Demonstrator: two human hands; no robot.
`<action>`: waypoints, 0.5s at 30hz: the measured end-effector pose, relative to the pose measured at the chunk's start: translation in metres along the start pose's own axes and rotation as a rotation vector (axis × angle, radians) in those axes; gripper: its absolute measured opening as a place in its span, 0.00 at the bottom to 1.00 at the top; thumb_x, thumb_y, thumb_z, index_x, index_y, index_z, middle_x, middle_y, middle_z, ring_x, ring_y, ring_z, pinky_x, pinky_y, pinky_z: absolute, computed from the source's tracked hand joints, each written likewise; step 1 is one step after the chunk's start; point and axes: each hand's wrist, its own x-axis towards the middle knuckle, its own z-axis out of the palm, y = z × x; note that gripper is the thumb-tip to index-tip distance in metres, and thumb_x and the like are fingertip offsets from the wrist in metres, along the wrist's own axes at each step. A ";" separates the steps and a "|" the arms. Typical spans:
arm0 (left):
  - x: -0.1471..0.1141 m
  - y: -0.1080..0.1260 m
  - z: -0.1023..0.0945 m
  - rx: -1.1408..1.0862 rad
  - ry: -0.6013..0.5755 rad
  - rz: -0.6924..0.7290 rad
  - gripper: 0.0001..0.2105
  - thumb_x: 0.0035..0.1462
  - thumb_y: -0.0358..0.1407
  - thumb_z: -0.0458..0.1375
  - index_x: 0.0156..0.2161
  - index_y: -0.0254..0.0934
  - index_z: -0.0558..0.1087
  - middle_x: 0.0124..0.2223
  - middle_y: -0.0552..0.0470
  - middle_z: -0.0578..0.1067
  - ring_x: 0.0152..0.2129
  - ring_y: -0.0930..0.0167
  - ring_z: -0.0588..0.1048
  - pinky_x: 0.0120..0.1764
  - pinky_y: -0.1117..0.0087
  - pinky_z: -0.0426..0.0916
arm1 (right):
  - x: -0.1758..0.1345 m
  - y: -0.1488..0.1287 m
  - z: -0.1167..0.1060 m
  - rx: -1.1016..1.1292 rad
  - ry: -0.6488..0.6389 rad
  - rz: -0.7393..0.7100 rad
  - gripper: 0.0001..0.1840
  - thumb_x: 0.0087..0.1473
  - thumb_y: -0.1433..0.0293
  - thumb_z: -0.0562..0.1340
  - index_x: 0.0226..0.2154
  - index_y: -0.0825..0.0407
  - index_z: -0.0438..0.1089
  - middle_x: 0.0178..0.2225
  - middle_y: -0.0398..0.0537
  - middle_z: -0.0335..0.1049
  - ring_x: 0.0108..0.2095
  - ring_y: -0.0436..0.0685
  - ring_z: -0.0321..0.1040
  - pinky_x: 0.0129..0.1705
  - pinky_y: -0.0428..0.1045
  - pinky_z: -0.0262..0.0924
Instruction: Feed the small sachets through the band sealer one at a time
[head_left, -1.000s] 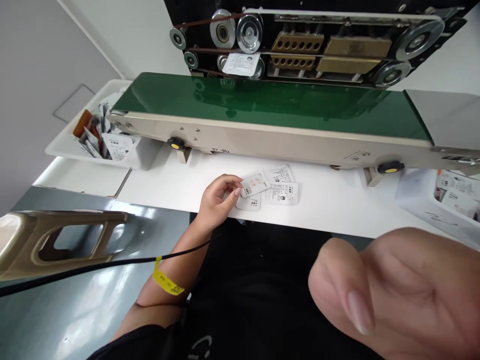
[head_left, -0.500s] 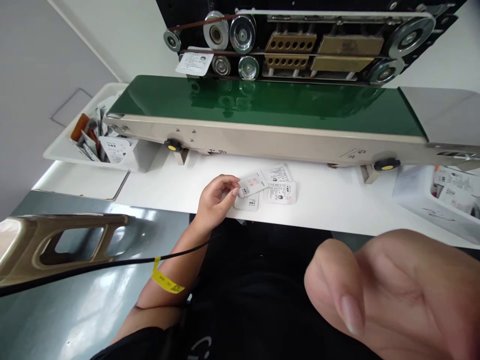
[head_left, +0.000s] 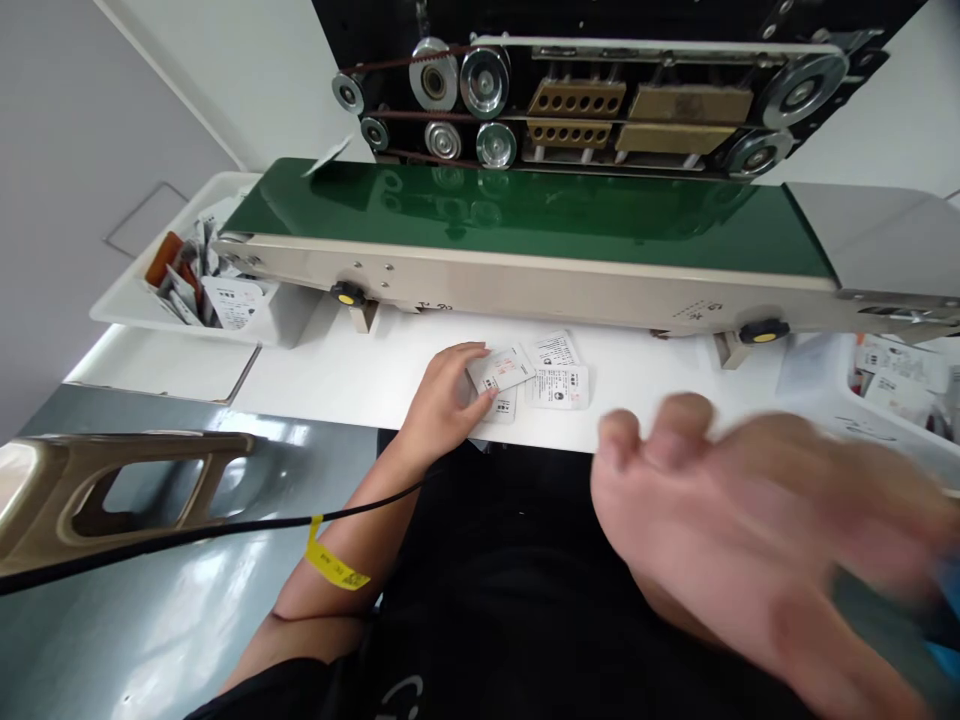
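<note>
My left hand [head_left: 442, 405] holds the edges of a white printed packet [head_left: 506, 368] between thumb and fingers, on the white tabletop [head_left: 330, 385]. Under and beside it lie more packets: one partly covered [head_left: 504, 405], one with a dark round mark [head_left: 559, 387], and another behind it [head_left: 553, 348]. At the right, close to the camera, is my right hand [head_left: 750, 520], blurred by motion, its thumb apart from the fingers and no object visible in it. A further white packet [head_left: 328, 155] is tilted over the left end of the green belt [head_left: 525, 210].
A machine with rollers and brass blocks [head_left: 577, 100] stands behind the belt. A white bin [head_left: 289, 310] of packets is at the left, another bin [head_left: 825, 400] at the right. A brown stool [head_left: 45, 500] stands lower left. A black cable [head_left: 225, 527] crosses my left arm.
The packet at the machine's left side has moved left and down over the belt's end. My left fingers have spread farther over their packet. My right hand has turned over and its fingers have extended.
</note>
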 end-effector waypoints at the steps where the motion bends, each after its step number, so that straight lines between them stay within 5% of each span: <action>1: 0.001 0.001 0.003 0.082 -0.039 0.005 0.24 0.60 0.38 0.69 0.61 0.43 0.73 0.65 0.42 0.73 0.64 0.51 0.69 0.70 0.39 0.54 | 0.022 0.020 -0.001 -0.001 0.017 -0.097 0.39 0.35 0.57 0.69 0.52 0.13 0.68 0.38 0.39 0.78 0.45 0.73 0.73 0.39 0.71 0.64; 3: 0.003 0.003 0.009 0.202 -0.100 0.007 0.29 0.58 0.37 0.70 0.63 0.44 0.71 0.66 0.42 0.73 0.66 0.48 0.67 0.71 0.33 0.42 | 0.060 0.059 -0.008 -0.094 0.028 -0.243 0.22 0.51 0.60 0.64 0.49 0.25 0.71 0.39 0.43 0.76 0.44 0.69 0.73 0.44 0.69 0.67; 5: 0.005 0.005 0.013 0.267 -0.115 -0.005 0.28 0.59 0.35 0.69 0.64 0.44 0.70 0.63 0.42 0.75 0.63 0.48 0.69 0.71 0.32 0.41 | 0.082 0.087 -0.018 -0.340 -0.009 -0.251 0.16 0.57 0.67 0.62 0.48 0.35 0.72 0.44 0.46 0.75 0.48 0.66 0.72 0.50 0.67 0.68; 9: 0.005 0.004 0.013 0.307 -0.042 -0.029 0.27 0.59 0.28 0.64 0.63 0.42 0.72 0.59 0.43 0.77 0.60 0.53 0.72 0.71 0.39 0.50 | 0.083 0.111 -0.029 -0.810 -0.093 -0.229 0.15 0.58 0.74 0.61 0.47 0.45 0.73 0.49 0.50 0.75 0.54 0.68 0.66 0.58 0.67 0.65; 15: 0.001 -0.001 0.015 0.325 0.107 0.035 0.13 0.64 0.28 0.62 0.49 0.44 0.83 0.50 0.47 0.80 0.51 0.58 0.77 0.65 0.45 0.61 | 0.079 0.125 -0.026 -1.047 -0.131 -0.262 0.20 0.60 0.72 0.64 0.54 0.47 0.74 0.54 0.53 0.73 0.58 0.71 0.62 0.62 0.69 0.63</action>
